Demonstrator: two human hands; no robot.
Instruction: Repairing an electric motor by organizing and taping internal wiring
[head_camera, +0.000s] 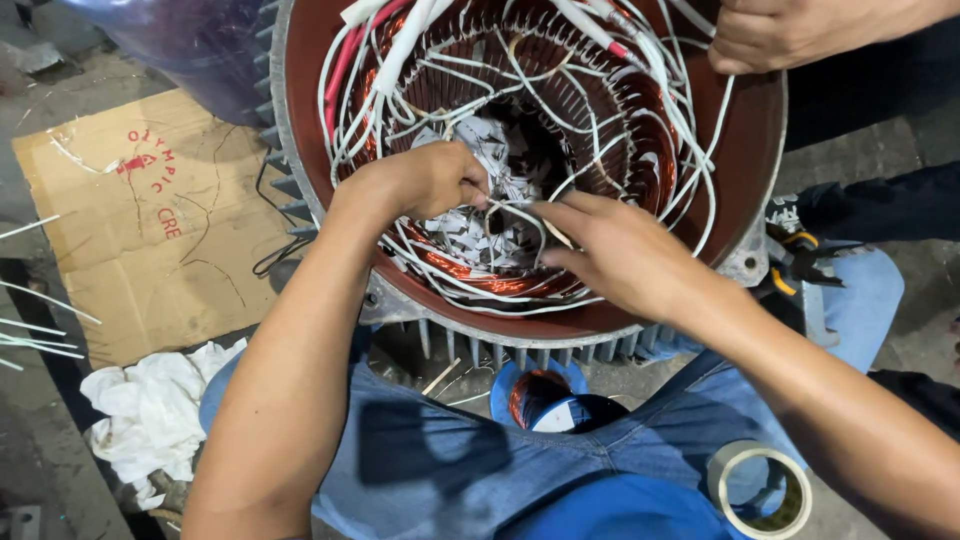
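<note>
Inside the motor stator (760, 150), left hand (425, 180) and right hand (620, 255) fingers pinch white wires (515, 215).

workshop | opened motor stator (745, 150) | pliers (800, 262) | concrete floor (40, 450)

copper windings (480, 275), white sleeves (690, 150), red-brown housing (745, 150)

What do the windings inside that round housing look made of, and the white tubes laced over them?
The windings look like enamelled copper wire: fine, glossy orange-red strands in bundles. The white tubes seem to be flexible insulating sleeving, matte and limp, perhaps woven or plastic. The housing looks like cast metal painted red-brown inside.
</note>
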